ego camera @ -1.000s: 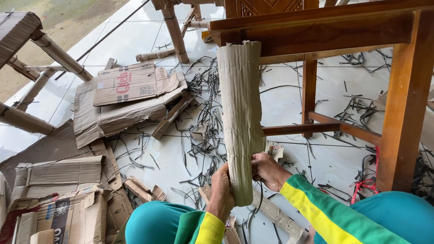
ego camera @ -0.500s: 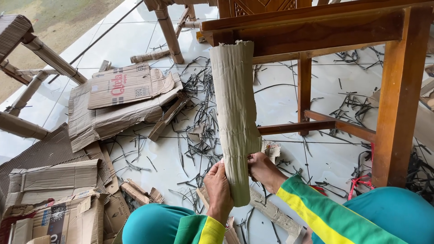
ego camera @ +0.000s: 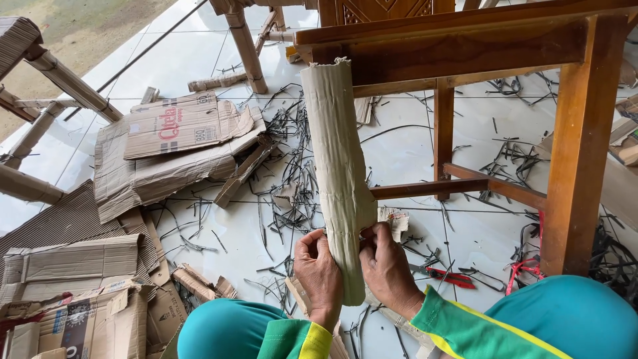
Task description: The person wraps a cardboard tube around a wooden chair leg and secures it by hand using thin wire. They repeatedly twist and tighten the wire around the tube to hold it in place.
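- Two bare hands clasp one long, pale-brown roll of corrugated cardboard (ego camera: pixel 337 173) near its lower end, holding it upright with a slight tilt, so that its top end rises well above the grip and in front of the brown wooden table frame (ego camera: pixel 465 46).
- The left hand (ego camera: pixel 319 276) presses against the roll's left side, fingers curled around it; this grip is clenched on the roll.
- The right hand (ego camera: pixel 387 269) grasps the right side of the roll, thumb and fingers pinching the cardboard's loose edge.
- The roll's bottom end shows just below and between the two hands.
- Both wrists wear green sleeves with yellow cuffs (ego camera: pixel 312 339), and teal-clad knees (ego camera: pixel 229 329) sit below the grip.
- Right of the grip, on the white tiled floor (ego camera: pixel 425 143), red-handled pliers (ego camera: pixel 448 274) lie near a tangle of red plastic strap (ego camera: pixel 525 269) at the foot of a wooden table leg (ego camera: pixel 578 153).
- Just behind the right hand lies a small torn scrap of cardboard (ego camera: pixel 397 219).
- Left of the grip and well apart from it, flattened brown cardboard boxes (ego camera: pixel 173 143) lie stacked, with more folded cardboard (ego camera: pixel 73 292) lower left.
- Thin dark strips (ego camera: pixel 292 173) lie scattered over the floor all around the grip.
- Far to the upper left stand cardboard-wrapped wooden legs (ego camera: pixel 66 80).
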